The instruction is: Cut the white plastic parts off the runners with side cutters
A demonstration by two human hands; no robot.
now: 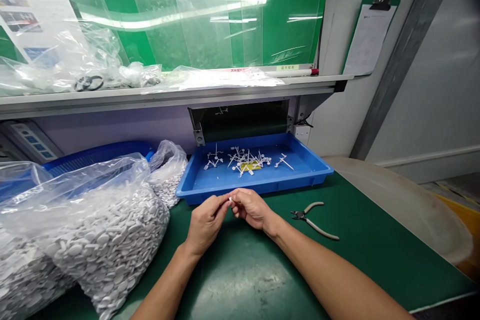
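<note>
My left hand and my right hand meet at the fingertips just in front of the blue tray. Between them is a small white plastic piece, pinched by both hands and mostly covered by the fingers. Inside the tray lie several white plastic sprues with small parts on thin stems, some over a yellow piece. To the right of my right hand, a pair of side cutters rests on the green table with its handles spread.
Clear bags full of small white parts crowd the left side, beside a blue basket. Overhead runs a metal shelf holding plastic bags. A large pale round container stands beyond the table's right edge. A clipboard hangs on the wall.
</note>
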